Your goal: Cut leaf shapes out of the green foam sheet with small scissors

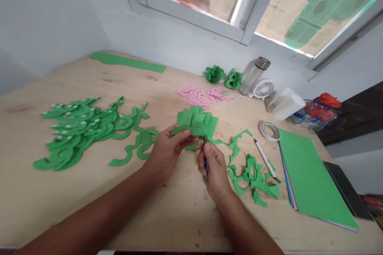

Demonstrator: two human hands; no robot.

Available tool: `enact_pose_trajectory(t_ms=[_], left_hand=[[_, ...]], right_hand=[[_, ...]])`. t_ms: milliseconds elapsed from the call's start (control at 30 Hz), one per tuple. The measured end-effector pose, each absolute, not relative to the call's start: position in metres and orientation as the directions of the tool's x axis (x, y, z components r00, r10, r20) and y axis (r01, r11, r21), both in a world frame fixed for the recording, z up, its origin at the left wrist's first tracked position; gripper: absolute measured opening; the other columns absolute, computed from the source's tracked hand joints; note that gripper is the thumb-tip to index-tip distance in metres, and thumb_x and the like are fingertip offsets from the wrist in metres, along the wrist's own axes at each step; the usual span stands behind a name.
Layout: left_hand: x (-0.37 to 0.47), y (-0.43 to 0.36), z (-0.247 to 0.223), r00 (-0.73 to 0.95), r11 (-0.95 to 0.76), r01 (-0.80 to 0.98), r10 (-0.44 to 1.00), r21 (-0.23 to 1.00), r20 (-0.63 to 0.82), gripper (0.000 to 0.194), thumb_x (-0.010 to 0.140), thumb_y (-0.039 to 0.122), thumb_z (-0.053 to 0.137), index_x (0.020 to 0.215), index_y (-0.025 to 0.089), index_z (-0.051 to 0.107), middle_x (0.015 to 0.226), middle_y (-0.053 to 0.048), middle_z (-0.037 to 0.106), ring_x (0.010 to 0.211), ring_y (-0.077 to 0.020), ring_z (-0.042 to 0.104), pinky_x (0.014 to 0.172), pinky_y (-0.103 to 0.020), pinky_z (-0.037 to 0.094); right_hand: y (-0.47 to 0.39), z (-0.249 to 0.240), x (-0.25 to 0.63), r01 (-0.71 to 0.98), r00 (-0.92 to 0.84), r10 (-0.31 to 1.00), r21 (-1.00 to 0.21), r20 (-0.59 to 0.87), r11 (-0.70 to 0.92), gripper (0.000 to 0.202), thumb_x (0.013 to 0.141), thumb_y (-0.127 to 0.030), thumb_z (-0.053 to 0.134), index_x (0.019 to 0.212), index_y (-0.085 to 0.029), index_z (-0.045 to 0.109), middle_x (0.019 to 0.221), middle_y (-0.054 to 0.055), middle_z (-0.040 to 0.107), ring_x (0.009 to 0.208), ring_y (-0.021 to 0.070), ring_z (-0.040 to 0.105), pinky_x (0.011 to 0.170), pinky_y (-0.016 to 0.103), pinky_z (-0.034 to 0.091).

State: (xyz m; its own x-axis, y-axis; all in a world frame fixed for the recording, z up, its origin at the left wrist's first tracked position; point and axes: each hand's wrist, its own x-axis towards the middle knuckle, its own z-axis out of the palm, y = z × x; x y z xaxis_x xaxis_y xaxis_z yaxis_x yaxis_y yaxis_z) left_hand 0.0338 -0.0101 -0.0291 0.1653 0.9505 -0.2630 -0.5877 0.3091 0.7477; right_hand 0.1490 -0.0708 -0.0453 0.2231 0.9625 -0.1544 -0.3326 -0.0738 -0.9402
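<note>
In the centre of the frame, the left hand's fingers pinch a curved, scalloped green paper strip, seemingly to steady its edge, while the right hand's fingers grip slim dark-handled metal scissors against it. Overlapping wavy green paper cut-outs at left and jagged green paper scraps at lower right lie apart, probably for sorting.

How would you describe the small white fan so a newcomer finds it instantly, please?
On the pale wooden table, near the white wall, find the silver-capped clear cylindrical bottle. The small white fan sits just right of it. Its round, slotted grille sets it apart from the plain white cylinder further right.
</note>
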Motion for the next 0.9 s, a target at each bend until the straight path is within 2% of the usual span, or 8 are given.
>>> enact_pose_trajectory(t_ms=[233,500,900], left_hand=[[0.0368,-0.0119,-0.0292,0.142,0.298,-0.595,0.953,0.746,-0.267,0.035,0.049,0.02,0.096,0.069,0.025,0.067,0.061,0.003,0.074,0.058,-0.0191,0.07,0.067,-0.033,0.06],[0.0379,-0.0158,-0.0249,0.158,0.306,-0.587,0.951,0.75,-0.264,0.036,0.057,0.021,0.092,0.076,0.022,0.061,0.062,0.001,0.076,0.059,-0.021,0.073,0.068,-0.035,0.059],[0.0394,-0.0152,-0.0261,0.157,0.309,-0.611,0.95,0.729,-0.272,0.036,0.053,0.02,0.094,0.072,0.023,0.064,0.061,0.003,0.075,0.058,-0.0203,0.073,0.067,-0.034,0.06]], right_hand=[[-0.0698,-0.0463,0.149,-0.326,0.231,0.963,-0.944,-0.14,-0.059,0.057,0.076,-0.076,0.072,0.077,-0.019,0.067,0.047,-0.009,0.043,0.04,0.0066,0.025,0.037,0.02,0.015],[-0.0699,-0.0468,0.1488,-0.334,0.218,0.965,-0.94,-0.144,-0.065,0.055,0.078,-0.073,0.071,0.079,-0.019,0.068,0.047,-0.009,0.045,0.04,0.0069,0.025,0.036,0.02,0.017],[-0.0698,-0.0439,0.1486,-0.318,0.244,0.957,-0.945,-0.161,-0.078,0.055,0.076,-0.073,0.072,0.076,-0.019,0.068,0.045,-0.009,0.045,0.038,0.006,0.026,0.037,0.02,0.016]])
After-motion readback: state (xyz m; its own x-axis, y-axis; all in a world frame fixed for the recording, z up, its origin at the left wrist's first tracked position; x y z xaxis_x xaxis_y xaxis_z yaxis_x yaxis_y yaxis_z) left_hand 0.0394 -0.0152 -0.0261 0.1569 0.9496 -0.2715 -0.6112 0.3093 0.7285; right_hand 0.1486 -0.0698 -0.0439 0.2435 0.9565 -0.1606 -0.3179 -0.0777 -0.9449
